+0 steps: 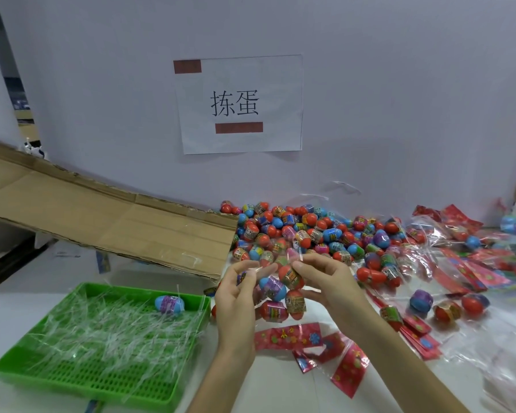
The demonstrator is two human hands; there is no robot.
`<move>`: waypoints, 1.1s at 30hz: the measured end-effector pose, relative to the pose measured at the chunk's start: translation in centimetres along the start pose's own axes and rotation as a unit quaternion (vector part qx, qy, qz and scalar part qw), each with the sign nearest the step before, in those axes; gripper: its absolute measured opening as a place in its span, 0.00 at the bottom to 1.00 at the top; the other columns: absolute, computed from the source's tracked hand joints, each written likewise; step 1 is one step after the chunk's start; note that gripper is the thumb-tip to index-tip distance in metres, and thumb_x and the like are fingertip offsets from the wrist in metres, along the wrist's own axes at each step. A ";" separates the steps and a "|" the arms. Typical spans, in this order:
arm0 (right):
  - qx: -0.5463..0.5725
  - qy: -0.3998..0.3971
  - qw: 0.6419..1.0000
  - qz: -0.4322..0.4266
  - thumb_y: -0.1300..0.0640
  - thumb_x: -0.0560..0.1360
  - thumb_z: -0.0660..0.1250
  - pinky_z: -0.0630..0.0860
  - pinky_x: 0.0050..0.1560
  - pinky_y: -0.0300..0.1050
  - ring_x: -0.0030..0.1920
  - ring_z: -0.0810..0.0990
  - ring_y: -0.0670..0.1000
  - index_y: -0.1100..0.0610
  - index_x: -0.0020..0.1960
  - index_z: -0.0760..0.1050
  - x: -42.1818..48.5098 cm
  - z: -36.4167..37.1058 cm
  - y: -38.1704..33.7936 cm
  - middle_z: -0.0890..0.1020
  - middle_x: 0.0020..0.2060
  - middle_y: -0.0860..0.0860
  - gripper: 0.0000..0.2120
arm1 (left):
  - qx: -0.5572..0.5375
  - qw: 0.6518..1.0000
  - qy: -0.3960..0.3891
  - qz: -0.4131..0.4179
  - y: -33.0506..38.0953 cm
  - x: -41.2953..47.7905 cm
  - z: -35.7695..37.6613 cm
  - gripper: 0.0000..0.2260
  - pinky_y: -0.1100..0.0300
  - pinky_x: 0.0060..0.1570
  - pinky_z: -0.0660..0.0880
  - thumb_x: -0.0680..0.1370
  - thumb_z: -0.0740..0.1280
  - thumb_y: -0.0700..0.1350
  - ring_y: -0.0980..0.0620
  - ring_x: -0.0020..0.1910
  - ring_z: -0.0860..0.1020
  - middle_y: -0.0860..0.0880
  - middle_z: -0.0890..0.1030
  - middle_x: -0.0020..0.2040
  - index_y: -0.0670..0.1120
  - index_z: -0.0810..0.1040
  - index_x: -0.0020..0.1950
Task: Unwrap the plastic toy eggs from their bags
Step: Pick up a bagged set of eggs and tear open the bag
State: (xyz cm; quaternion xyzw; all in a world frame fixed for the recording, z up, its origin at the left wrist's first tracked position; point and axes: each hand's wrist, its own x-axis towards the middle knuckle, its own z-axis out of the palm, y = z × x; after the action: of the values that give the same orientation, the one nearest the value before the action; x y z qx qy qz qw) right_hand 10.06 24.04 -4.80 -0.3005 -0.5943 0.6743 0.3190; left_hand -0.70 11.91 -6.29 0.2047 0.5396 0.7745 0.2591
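A: Entry: bag of eggs [281,290], location?
B: Lifted over the desk [274,389], near centre. The left hand [236,299] and right hand [325,281] each pinch its top, likely to tear it open. The green tray [131,383], left, collects plastic strips [102,326].

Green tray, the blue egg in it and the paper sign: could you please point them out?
green tray [102,380]: head view, bare perforated floor near its front.
blue egg [170,304]: head view, its labelled middle.
paper sign [239,105]: head view, its printed characters.

My clear bag [294,257] holds red, blue, purple eggs [291,277]. Tray [108,383] green, grid-perforated. Header cards [286,335] red, flower print. Cardboard [102,213] brown.
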 end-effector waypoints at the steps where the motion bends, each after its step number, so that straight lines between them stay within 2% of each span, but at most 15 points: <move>1: 0.004 0.004 1.000 0.008 0.57 0.77 0.73 0.83 0.43 0.42 0.46 0.87 0.53 0.56 0.51 0.86 0.0 0.1 0.1 0.87 0.45 0.53 0.05 | -0.001 1.000 0.002 -0.001 0.0 0.0 0.0 0.07 0.56 0.33 0.82 0.85 0.64 0.44 0.45 0.45 0.87 0.47 0.88 0.47 0.51 0.81 0.54; 5: 0.050 0.022 0.998 0.033 0.60 0.78 0.71 0.83 0.55 0.55 0.51 0.86 0.58 0.59 0.52 0.85 0.0 0.0 0.2 0.87 0.49 0.57 0.06 | -0.030 0.999 -0.001 -0.016 0.4 -0.1 0.2 0.09 0.56 0.31 0.81 0.84 0.65 0.43 0.43 0.45 0.87 0.45 0.87 0.49 0.53 0.83 0.49; 7: 0.066 0.018 0.997 0.030 0.60 0.78 0.71 0.82 0.56 0.55 0.53 0.85 0.58 0.59 0.52 0.85 -0.1 0.2 0.1 0.87 0.50 0.57 0.06 | -0.057 0.998 -0.015 -0.028 0.5 -0.1 0.2 0.11 0.56 0.32 0.81 0.84 0.64 0.43 0.44 0.45 0.87 0.44 0.87 0.51 0.53 0.84 0.47; 9: 0.082 0.023 0.996 0.019 0.60 0.79 0.70 0.82 0.54 0.51 0.53 0.84 0.57 0.59 0.52 0.85 -0.2 0.4 0.1 0.86 0.51 0.58 0.06 | -0.087 0.994 -0.045 -0.047 0.5 -0.2 0.2 0.08 0.55 0.34 0.82 0.82 0.66 0.46 0.46 0.47 0.87 0.44 0.87 0.54 0.54 0.84 0.47; 10: 0.090 0.029 0.995 0.012 0.60 0.79 0.69 0.82 0.52 0.50 0.53 0.84 0.57 0.58 0.52 0.85 -0.4 0.6 0.2 0.86 0.51 0.58 0.06 | -0.100 0.991 -0.063 -0.057 0.6 -0.3 0.2 0.06 0.53 0.38 0.83 0.79 0.67 0.50 0.46 0.48 0.87 0.44 0.86 0.56 0.54 0.84 0.49; 12: 0.099 0.039 0.994 -0.002 0.60 0.80 0.69 0.81 0.51 0.51 0.54 0.84 0.58 0.58 0.52 0.86 -0.5 0.8 0.2 0.85 0.52 0.59 0.07 | -0.121 0.984 -0.101 -0.079 0.5 -0.4 0.2 0.10 0.47 0.48 0.83 0.75 0.70 0.54 0.43 0.54 0.85 0.43 0.85 0.60 0.53 0.83 0.54; 14: 0.101 0.041 0.994 -0.013 0.60 0.80 0.68 0.81 0.51 0.51 0.54 0.83 0.59 0.58 0.52 0.85 -0.6 0.8 0.2 0.85 0.52 0.60 0.07 | -0.142 0.976 -0.129 -0.103 0.4 -0.4 0.0 0.12 0.40 0.59 0.78 0.75 0.71 0.54 0.41 0.60 0.83 0.44 0.83 0.64 0.53 0.82 0.57; 16: 0.099 0.039 0.994 -0.018 0.60 0.80 0.68 0.81 0.49 0.49 0.52 0.84 0.57 0.57 0.51 0.86 -0.7 0.9 0.2 0.86 0.51 0.60 0.07 | -0.160 0.972 -0.129 -0.116 0.2 -0.3 -0.1 0.09 0.38 0.63 0.75 0.77 0.69 0.51 0.41 0.62 0.82 0.46 0.83 0.65 0.55 0.84 0.57; 19: 0.100 0.038 0.994 -0.025 0.61 0.80 0.67 0.80 0.50 0.48 0.51 0.83 0.55 0.57 0.51 0.86 -0.8 1.1 0.2 0.86 0.51 0.58 0.08 | -0.181 0.969 -0.112 -0.122 -0.1 -0.1 -0.2 0.09 0.41 0.59 0.77 0.77 0.67 0.50 0.43 0.60 0.84 0.45 0.84 0.64 0.56 0.85 0.54; 22: 0.094 0.029 0.995 -0.035 0.62 0.79 0.64 0.77 0.55 0.52 0.53 0.83 0.54 0.56 0.51 0.86 -0.9 1.3 0.3 0.86 0.53 0.55 0.11 | -0.210 0.962 -0.120 -0.128 0.1 -0.1 -0.3 0.10 0.45 0.52 0.81 0.76 0.68 0.50 0.43 0.57 0.85 0.43 0.84 0.63 0.54 0.85 0.55; 26: 0.098 0.035 0.994 -0.045 0.64 0.79 0.64 0.78 0.50 0.50 0.52 0.83 0.53 0.55 0.49 0.86 -1.0 1.4 0.3 0.86 0.51 0.56 0.11 | -0.227 0.952 -0.146 -0.141 0.3 -0.1 -0.3 0.11 0.45 0.53 0.81 0.81 0.65 0.49 0.42 0.63 0.82 0.44 0.82 0.66 0.53 0.85 0.59; 28: 0.110 0.045 0.992 -0.045 0.65 0.79 0.65 0.77 0.48 0.49 0.51 0.82 0.53 0.55 0.46 0.86 -1.0 1.4 0.3 0.86 0.49 0.55 0.12 | -0.225 0.950 -0.161 -0.144 0.4 -0.2 -0.1 0.12 0.49 0.51 0.82 0.81 0.65 0.48 0.46 0.64 0.82 0.48 0.82 0.67 0.53 0.84 0.61; 31: 0.125 0.049 0.990 -0.038 0.66 0.77 0.65 0.75 0.49 0.53 0.50 0.81 0.52 0.56 0.46 0.86 -1.0 1.5 0.4 0.86 0.49 0.55 0.12 | -0.212 0.954 -0.154 -0.144 0.2 -0.3 -0.1 0.11 0.53 0.44 0.83 0.78 0.68 0.47 0.48 0.59 0.84 0.47 0.83 0.65 0.55 0.86 0.58; 33: 0.128 0.047 0.990 -0.030 0.66 0.78 0.65 0.75 0.49 0.54 0.51 0.81 0.53 0.57 0.48 0.86 -1.1 1.7 0.5 0.86 0.50 0.55 0.11 | -0.207 0.959 -0.134 -0.139 0.0 -0.1 -0.1 0.11 0.51 0.45 0.82 0.75 0.69 0.47 0.47 0.56 0.85 0.44 0.84 0.63 0.55 0.87 0.55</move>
State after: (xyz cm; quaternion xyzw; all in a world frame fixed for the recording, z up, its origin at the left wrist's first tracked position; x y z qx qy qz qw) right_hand 9.38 22.15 -5.09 -0.2706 -0.4960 0.7205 0.4022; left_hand -0.70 11.75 -6.33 0.1712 0.3514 0.7909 0.4708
